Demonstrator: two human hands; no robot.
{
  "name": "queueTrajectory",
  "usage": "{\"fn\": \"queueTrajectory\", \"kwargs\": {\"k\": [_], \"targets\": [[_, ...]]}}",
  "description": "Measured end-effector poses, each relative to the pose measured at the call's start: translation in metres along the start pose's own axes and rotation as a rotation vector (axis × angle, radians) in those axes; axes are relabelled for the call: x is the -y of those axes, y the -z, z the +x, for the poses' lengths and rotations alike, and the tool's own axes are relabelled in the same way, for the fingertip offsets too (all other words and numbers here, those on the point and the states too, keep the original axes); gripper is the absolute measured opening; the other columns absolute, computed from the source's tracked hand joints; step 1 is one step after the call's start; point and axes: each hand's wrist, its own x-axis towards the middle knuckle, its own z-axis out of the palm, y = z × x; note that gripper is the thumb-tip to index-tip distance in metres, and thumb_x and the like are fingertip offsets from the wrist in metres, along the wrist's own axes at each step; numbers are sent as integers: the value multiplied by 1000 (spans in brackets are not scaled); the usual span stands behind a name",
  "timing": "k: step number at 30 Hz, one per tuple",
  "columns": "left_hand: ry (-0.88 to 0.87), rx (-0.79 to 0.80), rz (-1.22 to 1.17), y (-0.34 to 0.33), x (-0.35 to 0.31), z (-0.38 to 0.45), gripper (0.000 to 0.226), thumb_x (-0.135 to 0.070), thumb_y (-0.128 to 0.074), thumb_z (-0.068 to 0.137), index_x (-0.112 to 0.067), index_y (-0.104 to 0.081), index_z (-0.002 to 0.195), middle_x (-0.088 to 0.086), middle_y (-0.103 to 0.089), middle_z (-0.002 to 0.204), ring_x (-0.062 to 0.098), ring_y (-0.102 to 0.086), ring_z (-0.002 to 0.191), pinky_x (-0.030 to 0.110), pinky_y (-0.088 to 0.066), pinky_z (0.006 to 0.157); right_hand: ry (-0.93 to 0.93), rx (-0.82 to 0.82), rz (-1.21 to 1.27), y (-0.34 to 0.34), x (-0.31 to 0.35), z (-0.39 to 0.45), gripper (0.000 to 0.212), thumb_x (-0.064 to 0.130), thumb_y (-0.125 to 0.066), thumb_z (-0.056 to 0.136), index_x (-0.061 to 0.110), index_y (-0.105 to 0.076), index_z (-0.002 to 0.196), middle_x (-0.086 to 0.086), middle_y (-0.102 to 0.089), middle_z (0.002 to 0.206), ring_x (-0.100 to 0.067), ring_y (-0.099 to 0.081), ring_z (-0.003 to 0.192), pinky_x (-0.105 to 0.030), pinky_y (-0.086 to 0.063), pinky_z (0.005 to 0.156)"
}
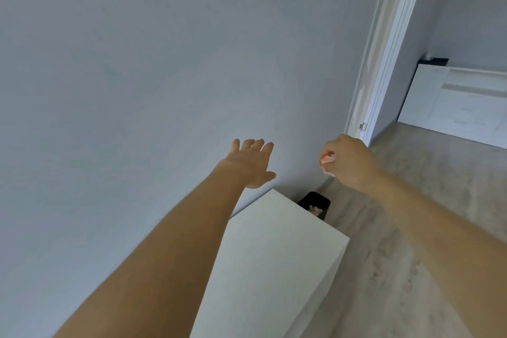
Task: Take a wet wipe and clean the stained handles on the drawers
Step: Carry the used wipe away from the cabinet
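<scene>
Holding a crumpled wipe, the right hand is curled into a fist, back of the hand toward the camera. Only a small part of the wipe shows at the thumb side of the grip; it is white with reddish-orange staining. A second bit of white shows at the lower edge of the fist. The right forearm runs in from the lower right corner.

Left hand: fingers spread and nearly straight, palm facing away, holding nothing. It is raised in front of the wall and above the far end of the drawers. Whether the fingertips touch the wall cannot be told. The two hands are at about the same height and well apart.

The drawers appear as a white unit against the wall, seen from above; only the flat top and a shaded right side show. The fronts and handles are out of sight from this angle.

Just beyond the far end of the drawers, a black bin stands on the floor by the wall. Inside it lies a pale crumpled item with a reddish tint.

The floor is light grey. At upper right a white door frame opens to another room, where a low white cabinet stands against the far wall
</scene>
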Motion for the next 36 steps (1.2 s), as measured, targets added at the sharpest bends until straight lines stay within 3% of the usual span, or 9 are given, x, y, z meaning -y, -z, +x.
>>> {"fn": "queueTrajectory", "kwargs": {"k": [5,11,14,22,26,30,34,36], "targets": [[48,-7,-50,14,-66,134,70,-47,-37,99,-15,-4,151,6,-7,158,26,-5,145,48,-3,115,55,34,32,10,-114,86,12,11,-63,84,11,-68,95,-3,-48,94,-17,-50,84,-24,-37,69],[70,57,-90,-2,-115,258,69,-46,-37,99,-15,-5,151,5,-10,158,25,-7,145,47,-4,116,61,98,73,2,-219,195,11,9,-65,82,10,-70,92,-1,-52,89,-19,-54,84,-26,-41,71],[138,127,-125,-26,-124,319,69,-46,-38,99,-15,-5,151,6,-11,158,25,-9,144,46,-5,115,94,160,79,-18,-261,246,12,9,-65,82,10,-70,93,-3,-51,92,-22,-56,89,-30,-48,79],[216,222,-209,-111,-142,496,71,-47,-39,98,-15,-5,151,7,-10,158,27,-9,144,47,-6,115,166,269,99,-98,-358,398,13,9,-62,82,12,-69,92,-3,-51,92,-24,-57,88,-35,-50,81],[238,307,-245,-147,-153,564,71,-47,-39,98,-15,-5,151,7,-10,158,27,-9,145,47,-6,115,193,384,153,-142,-402,455,17,10,-57,86,11,-69,98,-3,-60,93,-16,-55,82,-26,-44,73],[250,414,-216,-184,-155,621,70,-45,-38,99,-14,-4,151,7,-12,157,27,-9,144,48,-6,115,172,499,195,-194,-443,505,20,10,-55,87,9,-67,103,-4,-67,99,-17,-59,87,-26,-47,74],[321,518,-241,-235,-160,668,67,-44,-37,99,-13,-7,150,7,-17,156,27,-13,143,47,-9,116,135,649,246,-260,-485,546,17,3,-50,87,9,-64,92,-3,-72,90,-5,-59,71,-21,-46,65],[353,581,-259,-264,-166,686,66,-43,-38,99,-13,-10,150,8,-22,154,28,-18,142,46,-13,115,120,700,269,-295,-505,561,16,2,-49,86,8,-64,88,-2,-72,85,-8,-63,73,-26,-51,68]]}}
